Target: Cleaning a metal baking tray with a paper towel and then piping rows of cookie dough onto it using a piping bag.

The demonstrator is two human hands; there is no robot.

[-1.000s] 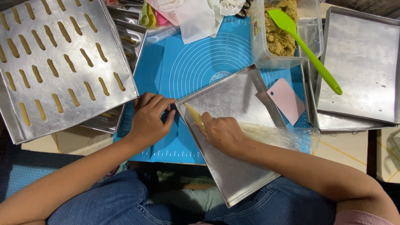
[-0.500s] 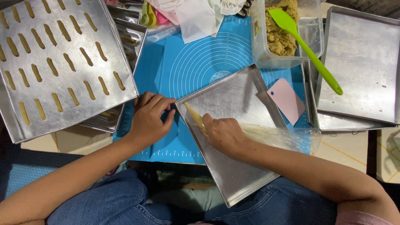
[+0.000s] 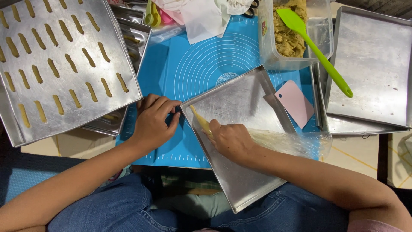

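My right hand (image 3: 232, 140) grips a clear piping bag (image 3: 286, 141) of tan dough, its tip (image 3: 200, 119) pressed low near the left corner of a bare metal baking tray (image 3: 244, 180) that lies tilted across my lap and the blue silicone mat (image 3: 201, 64). My left hand (image 3: 153, 120) rests on the mat, fingers curled against the tray's left corner. The bag's loose end trails right over the tray's edge.
A tray (image 3: 64, 64) with rows of piped dough strips sits top left on other stacked trays. A clear tub (image 3: 319, 30) of dough holds a green spatula (image 3: 317, 51). A pink scraper (image 3: 295, 102) lies on the mat. Bare trays (image 3: 373, 64) are stacked at right.
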